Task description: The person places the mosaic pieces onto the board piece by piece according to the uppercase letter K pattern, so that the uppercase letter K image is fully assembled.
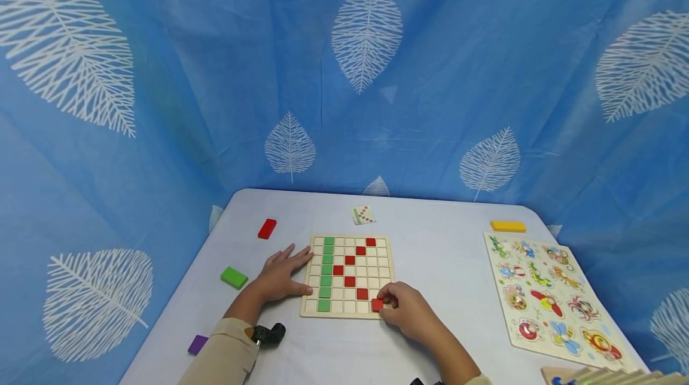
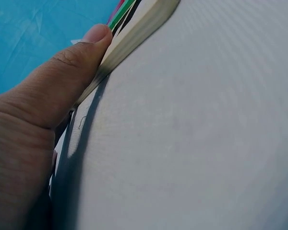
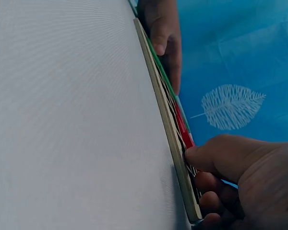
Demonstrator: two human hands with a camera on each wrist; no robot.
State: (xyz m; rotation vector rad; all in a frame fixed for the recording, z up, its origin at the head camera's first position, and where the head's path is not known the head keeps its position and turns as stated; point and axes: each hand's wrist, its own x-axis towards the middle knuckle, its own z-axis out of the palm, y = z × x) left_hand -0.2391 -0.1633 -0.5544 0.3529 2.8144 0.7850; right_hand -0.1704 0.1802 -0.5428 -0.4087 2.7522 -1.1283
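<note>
In the head view a wooden grid board lies flat at the middle of the table. One column of green tiles runs down its left part, and red tiles form a sideways V to the right of that column. My left hand rests with spread fingers at the board's left edge, its thumb touching the rim. Near the lower right corner my right hand pinches a red tile between thumb and fingers, over the bottom row. In the left wrist view the thumb lies against the board's side.
Behind the board is a small pattern card. Red, green and purple blocks lie to the left. At right are a yellow block, an animal puzzle board and a slatted wooden piece. A blue curtain surrounds the table.
</note>
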